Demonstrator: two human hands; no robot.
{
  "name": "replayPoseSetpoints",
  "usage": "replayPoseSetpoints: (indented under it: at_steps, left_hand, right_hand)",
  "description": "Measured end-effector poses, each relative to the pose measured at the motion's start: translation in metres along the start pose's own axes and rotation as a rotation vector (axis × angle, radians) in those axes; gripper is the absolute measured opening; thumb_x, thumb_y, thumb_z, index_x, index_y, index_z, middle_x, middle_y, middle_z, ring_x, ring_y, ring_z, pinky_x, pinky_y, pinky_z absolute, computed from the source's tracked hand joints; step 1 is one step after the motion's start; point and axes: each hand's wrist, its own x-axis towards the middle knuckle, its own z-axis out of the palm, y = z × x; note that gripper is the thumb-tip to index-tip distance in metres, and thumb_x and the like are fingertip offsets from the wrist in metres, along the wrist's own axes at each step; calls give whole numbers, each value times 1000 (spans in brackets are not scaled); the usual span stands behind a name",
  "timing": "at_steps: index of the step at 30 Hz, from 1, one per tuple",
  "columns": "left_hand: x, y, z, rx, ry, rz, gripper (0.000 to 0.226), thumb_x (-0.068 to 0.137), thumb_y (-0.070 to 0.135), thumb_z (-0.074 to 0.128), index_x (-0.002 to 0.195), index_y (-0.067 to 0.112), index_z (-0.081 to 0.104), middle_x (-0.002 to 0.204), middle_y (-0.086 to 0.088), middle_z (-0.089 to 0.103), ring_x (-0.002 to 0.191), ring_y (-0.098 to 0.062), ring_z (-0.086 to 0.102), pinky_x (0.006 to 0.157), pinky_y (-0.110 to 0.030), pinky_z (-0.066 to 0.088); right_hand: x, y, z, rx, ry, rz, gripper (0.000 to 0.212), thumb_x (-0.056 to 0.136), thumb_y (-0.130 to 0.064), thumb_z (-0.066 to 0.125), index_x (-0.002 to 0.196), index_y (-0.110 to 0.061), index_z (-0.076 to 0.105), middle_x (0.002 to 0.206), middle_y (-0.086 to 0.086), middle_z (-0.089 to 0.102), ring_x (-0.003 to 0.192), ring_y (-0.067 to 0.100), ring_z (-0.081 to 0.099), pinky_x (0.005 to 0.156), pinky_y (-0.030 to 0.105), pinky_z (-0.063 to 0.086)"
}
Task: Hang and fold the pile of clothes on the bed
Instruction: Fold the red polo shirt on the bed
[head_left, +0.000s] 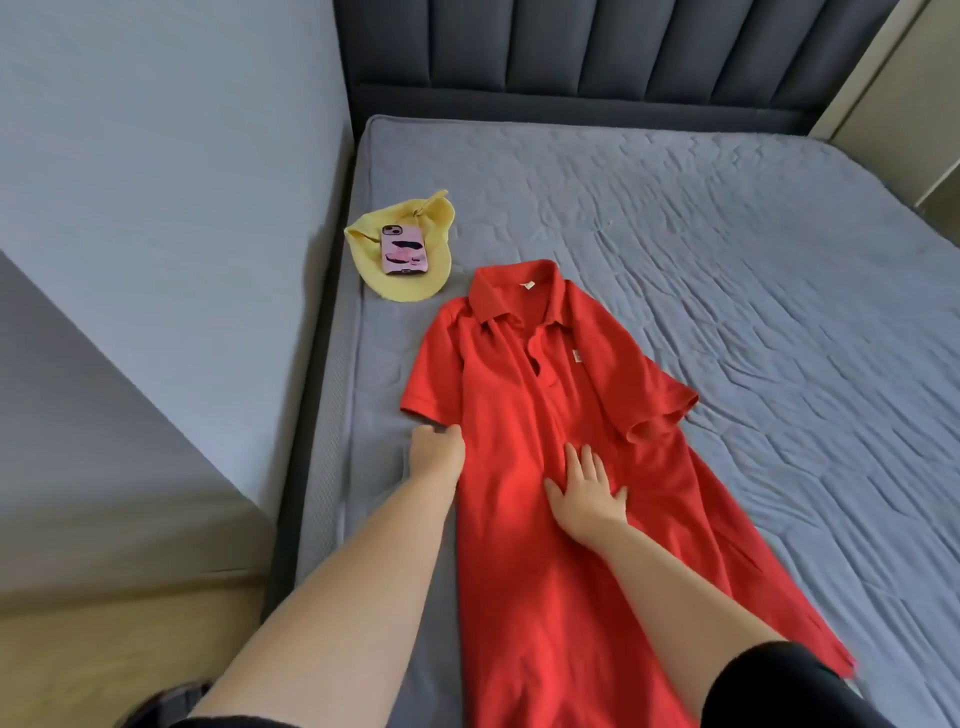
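Note:
A long red polo dress (524, 551) lies flat and face up on the grey mattress (753, 291), collar toward the headboard. My right hand (584, 486) presses flat on its middle with fingers spread. My left hand (436, 449) is at the dress's left edge, just below the left sleeve, its fingers curled at the fabric's side seam; the fingertips are hidden, so the hold itself is unclear. The right sleeve sticks out with its cuff slightly lifted.
A yellow cloth (402, 249) lies near the mattress's top left corner with a pink-cased phone (404, 250) on it. A dark padded headboard (597, 57) stands at the far end. A grey wall (156, 208) runs along the left side.

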Motion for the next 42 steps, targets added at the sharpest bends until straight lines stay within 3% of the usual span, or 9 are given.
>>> replayPoseSetpoints:
  at_steps: [4, 12, 14, 17, 24, 27, 32, 38, 42]
  left_hand:
    - [17, 20, -4, -593, -125, -181, 32, 95, 20, 55, 125, 10, 50, 108, -16, 61, 69, -23, 61, 60, -34, 52]
    - [65, 66, -55, -345, 179, -132, 15, 95, 8, 46, 82, 14, 52, 50, -5, 48, 26, -7, 44, 26, -13, 32]
    - [77, 83, -84, -420, 351, -92, 17, 97, 9, 45, 87, 4, 58, 56, -10, 57, 32, -5, 53, 44, -19, 50]
    - [80, 94, -86, -254, 530, 50, 31, 96, 10, 46, 124, -2, 53, 118, -20, 62, 106, -25, 63, 94, -32, 42]
    - [7, 52, 28, 673, 212, 893, 72, 83, 11, 52, 149, 14, 24, 156, -11, 23, 144, -27, 18, 116, -42, 18]
    - [-4, 12, 67, 882, -183, 656, 76, 95, 31, 47, 153, 23, -2, 161, -5, 3, 147, -24, 3, 117, -44, 12]
    - [15, -8, 75, 1114, -330, 516, 88, 89, 61, 46, 149, 37, -14, 158, -4, -21, 146, -23, -17, 117, -45, 1]
    - [24, 9, 82, 1265, -412, 375, 98, 83, 67, 52, 148, 38, -16, 156, -4, -26, 146, -23, -18, 118, -45, 4]
    - [23, 12, 84, 1301, -413, 378, 99, 83, 66, 53, 148, 38, -16, 157, -5, -26, 146, -24, -17, 117, -45, 6]
  right_hand:
    - [17, 3, -13, 45, -110, -11, 75, 94, -54, 39, 153, -25, 3, 161, 0, -4, 148, 17, -2, 112, 61, 7]
    - [33, 0, -13, 21, -152, 8, 82, 91, -59, 42, 153, -26, -1, 161, -1, -10, 148, 17, -5, 112, 62, 9]
    - [35, 0, -11, 12, -155, 9, 83, 91, -60, 42, 153, -27, -2, 160, -1, -11, 147, 16, -6, 112, 62, 8]
    - [36, -1, -10, -4, -144, 18, 81, 91, -60, 41, 153, -28, -2, 160, -2, -12, 147, 16, -7, 112, 63, 6]
    - [32, -3, -20, 101, -137, -16, 79, 91, -52, 49, 153, -24, 7, 161, 3, 1, 148, 20, 4, 116, 53, 11]
    - [32, 3, -47, 498, -138, 22, 63, 93, -36, 57, 147, -12, 32, 148, 13, 39, 134, 25, 39, 108, 33, 32]
    - [48, 36, -88, 1186, -149, 391, 50, 93, -50, 50, 133, -21, 41, 115, 16, 63, 106, 26, 63, 100, 54, 34]
    - [83, 36, -106, 1238, 172, 642, 22, 92, -21, 59, 80, -9, 45, 65, 13, 53, 46, 20, 54, 39, 28, 47]
    - [114, 54, -154, 1053, 250, 601, 19, 93, 1, 36, 77, -3, 45, 49, 15, 52, 22, 16, 46, 32, 27, 45]
